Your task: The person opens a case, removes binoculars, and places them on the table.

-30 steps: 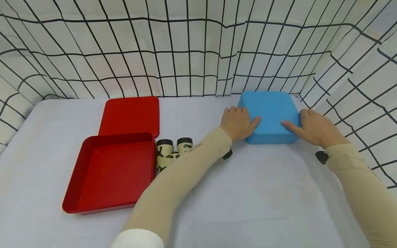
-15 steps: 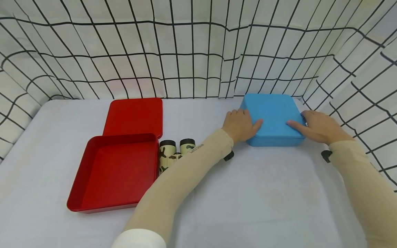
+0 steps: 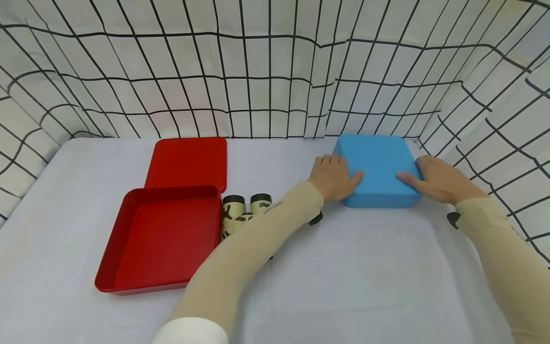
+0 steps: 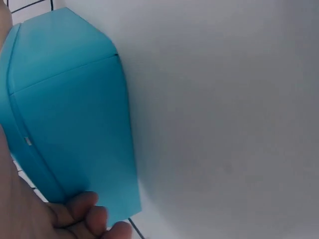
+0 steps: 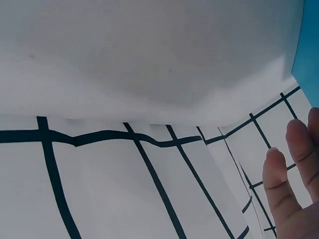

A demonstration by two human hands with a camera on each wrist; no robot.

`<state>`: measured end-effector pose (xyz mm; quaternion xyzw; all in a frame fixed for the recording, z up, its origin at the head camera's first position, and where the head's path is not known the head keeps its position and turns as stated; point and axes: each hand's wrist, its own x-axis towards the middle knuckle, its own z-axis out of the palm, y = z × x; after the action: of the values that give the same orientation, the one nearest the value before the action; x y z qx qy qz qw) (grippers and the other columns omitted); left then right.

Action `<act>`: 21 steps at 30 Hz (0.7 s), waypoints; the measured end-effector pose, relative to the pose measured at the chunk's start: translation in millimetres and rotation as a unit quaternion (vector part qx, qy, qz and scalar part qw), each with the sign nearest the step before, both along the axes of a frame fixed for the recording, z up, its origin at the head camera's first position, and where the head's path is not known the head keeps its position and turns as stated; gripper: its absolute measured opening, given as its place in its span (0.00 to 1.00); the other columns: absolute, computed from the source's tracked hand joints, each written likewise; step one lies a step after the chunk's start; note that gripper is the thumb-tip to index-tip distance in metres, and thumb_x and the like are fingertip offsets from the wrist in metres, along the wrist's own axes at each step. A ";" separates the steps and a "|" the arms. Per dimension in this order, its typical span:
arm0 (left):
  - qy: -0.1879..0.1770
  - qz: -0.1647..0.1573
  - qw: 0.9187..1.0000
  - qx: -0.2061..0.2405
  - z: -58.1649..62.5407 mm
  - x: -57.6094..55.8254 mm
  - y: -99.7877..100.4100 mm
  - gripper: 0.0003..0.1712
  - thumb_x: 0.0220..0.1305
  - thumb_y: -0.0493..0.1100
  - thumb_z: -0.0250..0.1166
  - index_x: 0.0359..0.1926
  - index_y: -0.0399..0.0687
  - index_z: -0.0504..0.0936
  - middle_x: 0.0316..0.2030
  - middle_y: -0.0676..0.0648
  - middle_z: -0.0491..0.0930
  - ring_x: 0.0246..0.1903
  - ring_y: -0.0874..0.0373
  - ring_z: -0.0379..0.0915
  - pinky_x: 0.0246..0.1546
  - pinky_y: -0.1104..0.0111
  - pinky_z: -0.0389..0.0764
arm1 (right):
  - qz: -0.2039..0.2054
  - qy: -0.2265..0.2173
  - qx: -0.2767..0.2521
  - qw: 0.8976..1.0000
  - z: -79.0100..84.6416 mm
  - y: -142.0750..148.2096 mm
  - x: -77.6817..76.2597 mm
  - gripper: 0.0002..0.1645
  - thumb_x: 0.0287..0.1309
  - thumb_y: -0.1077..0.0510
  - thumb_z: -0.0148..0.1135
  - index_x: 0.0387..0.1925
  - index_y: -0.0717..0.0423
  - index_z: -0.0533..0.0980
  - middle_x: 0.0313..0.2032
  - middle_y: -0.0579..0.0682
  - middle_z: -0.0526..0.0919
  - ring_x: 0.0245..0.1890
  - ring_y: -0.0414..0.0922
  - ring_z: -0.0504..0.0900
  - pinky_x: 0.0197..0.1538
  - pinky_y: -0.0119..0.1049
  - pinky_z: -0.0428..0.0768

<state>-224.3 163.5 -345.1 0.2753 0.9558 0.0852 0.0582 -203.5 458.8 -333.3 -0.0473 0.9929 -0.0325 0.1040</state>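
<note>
A blue lidded box (image 3: 378, 167) sits at the back right of the table, its lid on. My left hand (image 3: 333, 177) grips its left side, thumb over the front left corner of the top. In the left wrist view, the curled fingertips (image 4: 92, 214) lie against the blue side wall. From the right, my right hand (image 3: 442, 179) holds the box with the thumb laid on the top near the edge. Its fingers go down behind the right side, partly hidden in the head view; the right wrist view shows fingers (image 5: 279, 184) beside the blue wall.
An open red box (image 3: 163, 239) stands at the left, with a red lid (image 3: 189, 162) behind it. Camouflage binoculars (image 3: 233, 212) sit against the red box, partly covered by my left forearm. A black-grid white cloth wall (image 3: 258, 95) rises at the back and sides.
The blue box has slid slightly toward me, with both hands keeping their places on it. The head view has shifted a little; the red box, lid and binoculars stay put.
</note>
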 end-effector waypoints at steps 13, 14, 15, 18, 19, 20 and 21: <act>-0.003 -0.007 1.000 -0.011 -0.9 12.3 -18.7 0.43 0.79 0.69 0.33 0.67 0.39 0.70 0.66 0.41 0.75 0.68 0.47 0.69 0.68 0.55 0.69 | 0.015 0.000 -0.009 1.000 -5.1 -16.1 12.9 0.56 0.72 0.26 0.41 0.64 0.80 0.62 0.55 0.75 0.75 0.53 0.64 0.77 0.59 0.67 0.76; 0.000 -0.009 1.000 -0.013 -0.7 13.1 -20.2 0.43 0.79 0.69 0.33 0.67 0.39 0.71 0.66 0.41 0.75 0.67 0.47 0.70 0.68 0.55 0.69 | 0.016 0.001 -0.007 1.000 -4.6 -17.5 13.9 0.56 0.72 0.26 0.41 0.64 0.79 0.63 0.54 0.74 0.75 0.52 0.64 0.77 0.59 0.66 0.76; 0.001 -0.011 1.000 -0.012 -0.3 14.1 -21.8 0.43 0.79 0.69 0.32 0.66 0.38 0.71 0.65 0.41 0.75 0.67 0.47 0.70 0.68 0.55 0.70 | 0.018 0.003 -0.005 1.000 -4.0 -18.9 14.7 0.55 0.72 0.26 0.41 0.63 0.79 0.63 0.53 0.74 0.76 0.51 0.63 0.77 0.58 0.66 0.76; 0.002 -0.013 1.000 -0.011 1.2 17.2 -26.7 0.42 0.79 0.69 0.33 0.64 0.38 0.72 0.63 0.40 0.76 0.65 0.47 0.71 0.67 0.55 0.70 | 0.019 0.005 -0.003 1.000 -2.2 -23.5 17.3 0.55 0.72 0.26 0.41 0.62 0.78 0.64 0.52 0.73 0.77 0.51 0.63 0.77 0.57 0.65 0.76; 0.001 -0.013 1.000 -0.011 1.6 18.5 -28.3 0.42 0.79 0.68 0.33 0.64 0.38 0.72 0.63 0.40 0.77 0.65 0.47 0.71 0.66 0.55 0.70 | 0.019 0.004 -0.004 1.000 -1.6 -25.2 18.4 0.55 0.72 0.26 0.41 0.62 0.78 0.64 0.53 0.73 0.77 0.51 0.63 0.77 0.57 0.65 0.76; 0.001 -0.013 1.000 -0.012 2.0 19.8 -29.9 0.42 0.79 0.68 0.33 0.63 0.38 0.73 0.62 0.41 0.77 0.65 0.47 0.71 0.66 0.55 0.71 | 0.019 0.003 -0.005 1.000 -1.1 -26.8 19.6 0.55 0.72 0.25 0.41 0.62 0.78 0.64 0.53 0.73 0.77 0.51 0.63 0.77 0.57 0.65 0.76; 0.001 -0.014 1.000 -0.013 2.6 21.3 -31.5 0.42 0.79 0.69 0.33 0.63 0.38 0.73 0.62 0.41 0.77 0.64 0.47 0.72 0.66 0.55 0.71 | 0.019 0.002 -0.006 1.000 -0.7 -28.5 20.8 0.55 0.71 0.25 0.42 0.62 0.78 0.65 0.53 0.73 0.77 0.51 0.64 0.77 0.57 0.66 0.76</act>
<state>-203.0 132.0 -342.5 0.2877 0.9530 0.0716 0.0615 -182.7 430.3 -334.0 -0.0671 0.9918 -0.0361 0.1022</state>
